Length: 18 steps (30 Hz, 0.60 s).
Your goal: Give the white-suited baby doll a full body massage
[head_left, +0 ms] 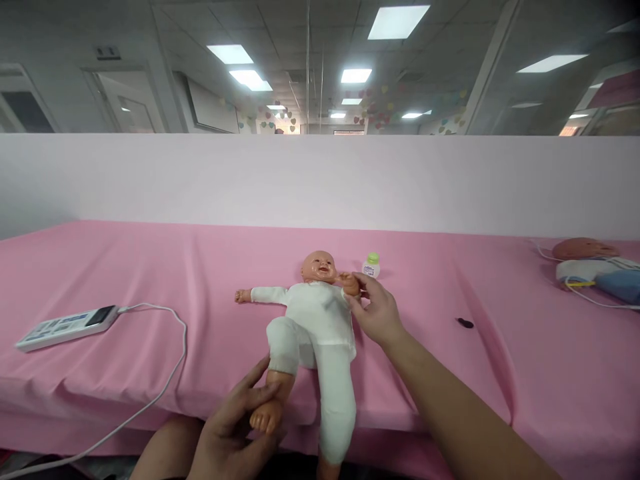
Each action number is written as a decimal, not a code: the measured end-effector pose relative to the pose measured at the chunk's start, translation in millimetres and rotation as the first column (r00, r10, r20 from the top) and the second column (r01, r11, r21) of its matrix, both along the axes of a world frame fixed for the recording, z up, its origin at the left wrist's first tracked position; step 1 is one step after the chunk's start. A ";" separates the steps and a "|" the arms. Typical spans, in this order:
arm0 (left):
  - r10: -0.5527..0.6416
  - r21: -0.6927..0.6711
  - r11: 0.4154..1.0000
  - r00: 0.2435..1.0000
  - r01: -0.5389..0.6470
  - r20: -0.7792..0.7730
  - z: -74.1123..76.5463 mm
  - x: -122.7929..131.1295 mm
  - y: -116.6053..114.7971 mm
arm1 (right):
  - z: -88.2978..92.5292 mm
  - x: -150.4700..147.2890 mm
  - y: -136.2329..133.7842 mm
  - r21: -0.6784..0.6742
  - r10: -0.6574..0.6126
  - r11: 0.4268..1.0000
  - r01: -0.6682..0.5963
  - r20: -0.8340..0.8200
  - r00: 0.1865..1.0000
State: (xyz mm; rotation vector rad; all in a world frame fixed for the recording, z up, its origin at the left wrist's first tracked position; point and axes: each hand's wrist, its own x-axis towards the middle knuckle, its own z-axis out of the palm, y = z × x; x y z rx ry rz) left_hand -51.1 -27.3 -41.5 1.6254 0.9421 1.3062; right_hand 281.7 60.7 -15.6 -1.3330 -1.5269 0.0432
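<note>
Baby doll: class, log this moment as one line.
left hand: grips doll foot | right hand: holds doll hand | bottle: upright near doll head

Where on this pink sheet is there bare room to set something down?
Widest free patch: between the power strip's cable and the baby doll. Another lies between the small black object and the second doll. Crowded around the baby doll's head: green-capped bottle, right hand.

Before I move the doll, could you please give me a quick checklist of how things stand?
1. Left hand grips the doll's bare foot: ok.
2. Right hand pinches the doll's hand: ok.
3. Doll face up on the pink cloth: ok.
4. Doll wholly on the flat top: not ok, one leg overhangs the front edge.
5. Small bottle upright, apart from the doll's head: ok.
</note>
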 end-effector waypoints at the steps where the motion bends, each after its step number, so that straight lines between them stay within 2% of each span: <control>1: -0.004 -0.003 1.000 1.000 0.004 0.016 -1.3 4.3 5.4 | 0.5 -5.5 -1.9 0.021 0.009 1.000 -0.011 0.090 0.996; 5: -0.035 -0.049 0.998 0.996 0.040 0.087 3.3 24.6 20.9 | -3.0 -21.1 -3.5 0.111 0.047 0.990 -0.092 0.353 0.934; 10: -0.001 -0.103 0.995 0.989 0.017 0.150 22.8 46.8 25.2 | -9.8 -28.7 -0.4 0.158 0.081 0.970 -0.182 0.497 0.864; 14: -0.017 -0.098 0.995 0.991 0.030 0.129 19.7 39.2 22.2 | -9.8 -24.2 0.5 0.138 0.073 0.981 -0.137 0.392 0.917; 18: 0.012 -0.044 0.999 0.999 -0.011 0.032 12.5 9.0 -0.2 | -7.8 -6.3 5.0 0.074 -0.047 0.997 0.036 0.151 0.987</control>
